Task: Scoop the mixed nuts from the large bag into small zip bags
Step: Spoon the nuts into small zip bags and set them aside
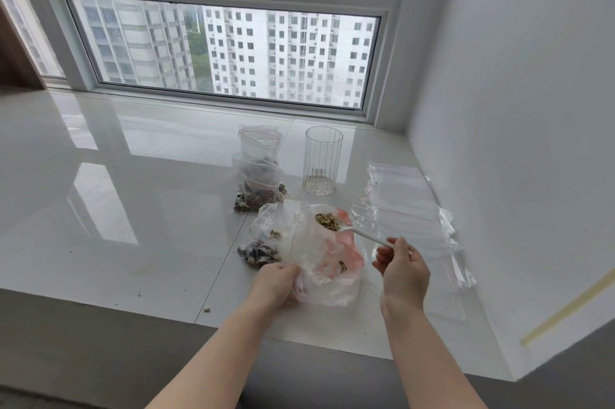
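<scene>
Carefully, we keep the loaded spoon [346,229] level in our right hand [401,267], which pinches its handle, while our left hand [278,279] grips the large bag [327,262], then tip into the small zip bag [274,232].

White spoon [357,233] — clear, pink-patched large bag [332,262] — brown nuts [327,221].

The left hand's [274,282] fingertips are hidden behind the large bag [327,262]. Nuts inside the filled zip bags [258,189] are too small to tell apart. Both forearms leave the bottom edge.
</scene>
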